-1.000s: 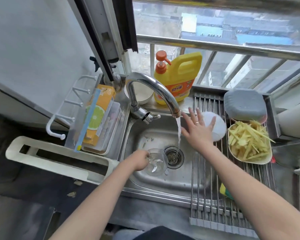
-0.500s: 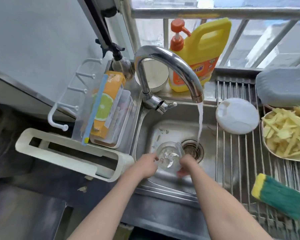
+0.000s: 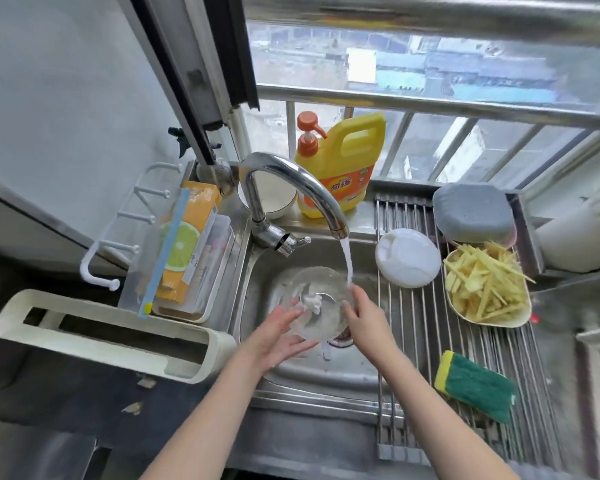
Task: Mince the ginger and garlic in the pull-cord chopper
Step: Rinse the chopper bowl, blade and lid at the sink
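The clear chopper bowl (image 3: pixel 317 301) with its white blade hub inside is held over the sink (image 3: pixel 361 372), tilted toward the running water. My left hand (image 3: pixel 279 336) cradles it from below with fingers spread along its underside. My right hand (image 3: pixel 362 315) grips its right rim, close to the stream from the tap (image 3: pixel 291 181). The chopper's white round lid (image 3: pixel 407 258) lies on the drying rack to the right. Beside it, sliced ginger strips (image 3: pixel 482 282) fill a pale dish.
A yellow detergent bottle (image 3: pixel 340 164) and a small white bowl (image 3: pixel 271 195) stand behind the tap. A grey lidded container (image 3: pixel 473 211) and a green-yellow sponge (image 3: pixel 475 386) sit on the roll-up rack (image 3: pixel 413 358). A tray with an orange box (image 3: pixel 187 244) and a white holder (image 3: pixel 101 334) are left of the sink.
The chopper bowl has been lifted from the sink bottom and brought up under the stream. My right hand came off the rack side onto the bowl's rim; my left shifted beneath it.
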Tool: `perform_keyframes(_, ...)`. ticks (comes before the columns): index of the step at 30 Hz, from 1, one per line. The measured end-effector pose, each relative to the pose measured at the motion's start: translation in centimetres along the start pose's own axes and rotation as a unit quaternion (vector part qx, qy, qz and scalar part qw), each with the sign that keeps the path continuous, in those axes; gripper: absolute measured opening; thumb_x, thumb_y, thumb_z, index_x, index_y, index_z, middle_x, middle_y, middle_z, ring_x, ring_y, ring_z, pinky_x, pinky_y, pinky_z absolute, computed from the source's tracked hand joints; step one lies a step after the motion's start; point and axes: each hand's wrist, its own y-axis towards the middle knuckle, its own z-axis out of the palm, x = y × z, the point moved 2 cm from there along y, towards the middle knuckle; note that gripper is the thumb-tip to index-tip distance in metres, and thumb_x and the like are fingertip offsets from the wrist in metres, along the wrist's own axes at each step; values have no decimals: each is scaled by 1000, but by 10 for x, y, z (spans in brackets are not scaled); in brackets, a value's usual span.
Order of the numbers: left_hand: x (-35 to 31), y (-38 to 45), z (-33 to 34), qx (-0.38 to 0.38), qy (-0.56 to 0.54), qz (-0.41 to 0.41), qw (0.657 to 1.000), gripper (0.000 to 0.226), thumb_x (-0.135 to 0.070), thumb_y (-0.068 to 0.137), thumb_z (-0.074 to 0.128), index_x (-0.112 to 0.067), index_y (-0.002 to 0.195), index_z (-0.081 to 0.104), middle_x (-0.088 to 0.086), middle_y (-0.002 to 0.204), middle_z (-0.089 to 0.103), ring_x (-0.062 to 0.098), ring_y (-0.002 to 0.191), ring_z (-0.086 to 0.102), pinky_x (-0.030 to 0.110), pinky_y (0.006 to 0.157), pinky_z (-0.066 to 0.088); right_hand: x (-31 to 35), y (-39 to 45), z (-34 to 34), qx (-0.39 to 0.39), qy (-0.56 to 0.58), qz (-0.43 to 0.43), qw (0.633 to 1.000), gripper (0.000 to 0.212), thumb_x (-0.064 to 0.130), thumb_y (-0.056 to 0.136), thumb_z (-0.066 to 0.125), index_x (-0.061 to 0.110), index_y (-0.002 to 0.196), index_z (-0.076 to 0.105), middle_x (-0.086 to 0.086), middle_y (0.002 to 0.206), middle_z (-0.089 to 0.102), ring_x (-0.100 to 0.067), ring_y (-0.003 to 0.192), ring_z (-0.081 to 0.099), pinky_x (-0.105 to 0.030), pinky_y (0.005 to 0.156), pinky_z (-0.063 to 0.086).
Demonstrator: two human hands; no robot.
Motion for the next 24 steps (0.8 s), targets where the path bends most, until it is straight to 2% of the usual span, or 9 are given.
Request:
perform_keyframes(2, -2, -3, 11, 6, 26, 27, 999, 59, -26, 81, 69, -24, 134, 45, 8, 139, 46, 37, 110, 60, 44, 83, 57, 13, -2, -13, -62, -120, -116, 984, 42, 34, 91, 56, 21, 129, 45, -4, 110, 61, -23, 99, 57, -37, 80, 48)
perform_keyframes(5, -5, -8, 25, -5, 52, 38, 998, 54, -30, 75, 69, -22, 124, 47, 5, 119, 59, 33, 93, 67, 39, 72, 59, 34, -2, -7, 57, -155, -195, 967, 37, 37, 85, 64, 23, 118, 54, 0, 108, 59, -20, 98, 55, -34, 80, 45)
perform_keyframes(8, -5, -14, 29, -28, 49, 47, 997, 53, -27, 76, 69, -19, 123, 46, 9, 114, 59, 32, 85, 68, 38, 67, 59, 41, 4, -4, 62, -191, -182, 963, 17, 29, 90, 58, 14, 100, 58, -6, 102, 58, -26, 98, 56, -34, 76, 41)
perform_keyframes(11, -3, -18, 30, -31, 16, 53, 998, 39, -21, 85, 65, -16, 120, 48, 10, 111, 60, 30, 78, 71, 38, 64, 59, 45, 10, -8, 28, -182, -153, 971, 23, 30, 91, 58, 12, 104, 53, -8, 99, 59, -27, 93, 56, -34, 71, 38)
perform_keyframes(14, 0, -18, 34, -34, -17, 54, 998, 28, -17, 88, 63, -14, 112, 49, 12, 112, 61, 35, 83, 69, 39, 63, 60, 49, 11, -10, 47, -215, -146, 965, 17, 28, 92, 55, 11, 91, 50, -14, 96, 63, -33, 91, 58, -35, 70, 40)
perform_keyframes(17, -3, -14, 31, -44, -45, 56, 996, 27, -18, 86, 64, -11, 104, 46, 16, 116, 59, 38, 90, 67, 42, 63, 60, 50, 11, -24, -6, -99, -153, 983, 12, 16, 88, 59, 16, 81, 49, -7, 83, 62, -27, 80, 59, -36, 70, 45)
perform_keyframes(20, -8, -11, 26, -59, -54, 53, 995, 25, -20, 88, 64, -11, 101, 45, 17, 121, 54, 37, 86, 68, 43, 60, 60, 52, 13, -47, -71, -12, -157, 985, 18, 12, 87, 63, 18, 75, 51, 5, 71, 56, -9, 65, 50, -23, 59, 39)
perform_keyframes(22, -9, -10, 25, -66, -67, 48, 994, 24, -21, 88, 64, -10, 103, 48, 18, 120, 54, 37, 85, 67, 42, 59, 60, 56, 15, -53, -46, -63, -178, 981, 17, 10, 87, 62, 22, 77, 56, 6, 74, 56, -6, 67, 49, -21, 61, 36)
perform_keyframes(24, -10, -10, 28, -72, -74, 43, 994, 25, -22, 89, 63, -12, 107, 50, 18, 114, 55, 37, 87, 65, 42, 61, 60, 58, 17, -49, -20, -124, -196, 972, 16, 4, 86, 57, 16, 92, 66, 0, 90, 60, -13, 80, 55, -25, 71, 42)
